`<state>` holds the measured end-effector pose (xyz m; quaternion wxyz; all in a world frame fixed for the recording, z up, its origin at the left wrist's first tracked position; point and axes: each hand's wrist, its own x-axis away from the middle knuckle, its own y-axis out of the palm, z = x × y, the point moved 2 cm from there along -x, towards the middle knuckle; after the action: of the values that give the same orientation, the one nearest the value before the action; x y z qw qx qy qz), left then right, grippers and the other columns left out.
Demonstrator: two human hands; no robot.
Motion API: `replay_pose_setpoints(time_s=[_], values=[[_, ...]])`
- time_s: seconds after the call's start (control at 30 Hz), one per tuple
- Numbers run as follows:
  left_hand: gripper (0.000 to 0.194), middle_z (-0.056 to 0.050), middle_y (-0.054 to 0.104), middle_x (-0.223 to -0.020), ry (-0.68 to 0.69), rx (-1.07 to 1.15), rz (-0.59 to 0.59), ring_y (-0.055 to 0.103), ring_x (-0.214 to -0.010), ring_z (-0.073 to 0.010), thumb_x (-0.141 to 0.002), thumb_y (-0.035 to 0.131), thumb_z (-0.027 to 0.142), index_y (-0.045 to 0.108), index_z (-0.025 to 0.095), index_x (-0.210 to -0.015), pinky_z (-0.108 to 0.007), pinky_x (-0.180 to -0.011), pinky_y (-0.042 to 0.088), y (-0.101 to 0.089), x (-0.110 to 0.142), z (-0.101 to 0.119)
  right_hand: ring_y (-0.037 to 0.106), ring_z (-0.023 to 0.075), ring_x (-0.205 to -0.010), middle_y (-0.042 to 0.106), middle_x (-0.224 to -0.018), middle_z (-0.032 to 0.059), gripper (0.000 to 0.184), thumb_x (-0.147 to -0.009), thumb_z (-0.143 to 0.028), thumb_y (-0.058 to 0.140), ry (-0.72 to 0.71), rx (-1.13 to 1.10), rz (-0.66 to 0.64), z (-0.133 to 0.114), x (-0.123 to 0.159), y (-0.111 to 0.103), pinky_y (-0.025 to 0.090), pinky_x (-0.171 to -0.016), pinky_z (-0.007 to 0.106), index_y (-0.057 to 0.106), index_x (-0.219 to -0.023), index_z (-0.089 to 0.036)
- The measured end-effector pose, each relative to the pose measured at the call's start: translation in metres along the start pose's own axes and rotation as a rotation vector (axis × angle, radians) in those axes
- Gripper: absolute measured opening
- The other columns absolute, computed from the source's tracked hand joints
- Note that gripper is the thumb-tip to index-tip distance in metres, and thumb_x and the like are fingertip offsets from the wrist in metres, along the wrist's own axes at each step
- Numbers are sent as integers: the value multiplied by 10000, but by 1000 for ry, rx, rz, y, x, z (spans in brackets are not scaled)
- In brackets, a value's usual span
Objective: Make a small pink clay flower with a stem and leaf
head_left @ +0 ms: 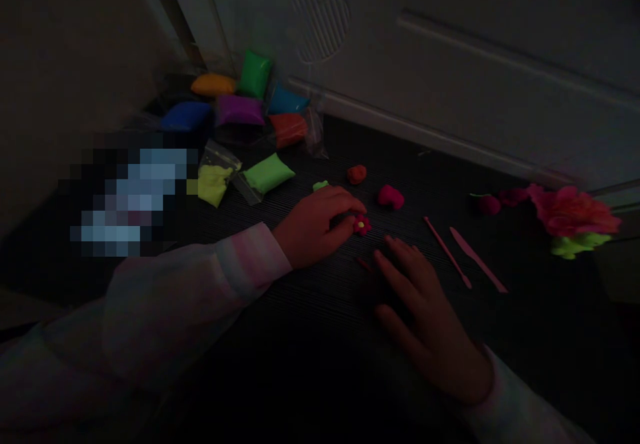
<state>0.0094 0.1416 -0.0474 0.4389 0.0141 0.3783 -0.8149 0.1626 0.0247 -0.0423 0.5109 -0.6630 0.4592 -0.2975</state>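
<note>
A small crimson clay flower (361, 225) with a yellow centre is at the tips of my left hand (320, 227). The thumb and a curved finger close on the flower's left edge. To the right, my right hand (425, 317) is open over the dark table, palm down with fingers spread, holding nothing. Just beyond its fingertips lies a thin reddish sliver (365, 265), dim and hard to make out. Behind the flower sit a magenta clay lump (391, 197) and an orange-red clay lump (357, 175). Part of a light green clay piece (321, 185) shows behind my left hand.
Two pink modelling tools (447, 252) lie right of centre. A large pink clay flower (575, 214) stands at far right. Several bags of coloured clay (240, 109) lie at the back left, beside a blurred-out patch (140, 194). A pale panel (450, 64) borders the table's back.
</note>
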Motion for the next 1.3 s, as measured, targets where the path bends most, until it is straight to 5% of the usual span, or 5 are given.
replay_pose_setpoints(time_s=[0.23,0.73,0.87,1.03,1.3], values=[[177,-35,629,-842,-18,-4,-10,551,-814,-121,-758,466,113,598,124,-876,-262,-743,441,1,0,1,501,191,-906,566,-952,67,316,-788,-294,496,131,-54,143,6,-8,-1,422,-766,373,501,-1083,-182],[175,-43,628,-847,-20,27,-13,551,-822,-124,-755,471,116,604,113,-868,-265,-760,438,0,0,0,484,166,-732,563,-735,20,152,-769,-321,516,161,-46,66,-4,-21,2,344,-702,349,558,-765,-175],[182,-49,626,-843,-31,22,-16,551,-827,-130,-759,462,120,604,112,-873,-269,-754,438,0,0,0,481,188,-811,560,-840,62,243,-776,-365,490,130,-4,74,-4,-17,0,370,-733,364,549,-881,-155],[179,-37,627,-852,-34,15,-13,546,-833,-131,-763,455,123,599,139,-867,-284,-759,439,0,1,0,363,288,-1122,395,-1261,165,571,-786,-458,413,50,218,-45,-17,-10,7,292,-915,492,374,-1237,-110],[171,-45,629,-840,-24,16,-9,552,-824,-128,-756,465,120,599,118,-863,-272,-761,440,0,0,0,214,329,-1248,213,-1387,142,575,-772,-526,384,41,290,-115,-15,-8,10,219,-950,567,334,-1275,-250]])
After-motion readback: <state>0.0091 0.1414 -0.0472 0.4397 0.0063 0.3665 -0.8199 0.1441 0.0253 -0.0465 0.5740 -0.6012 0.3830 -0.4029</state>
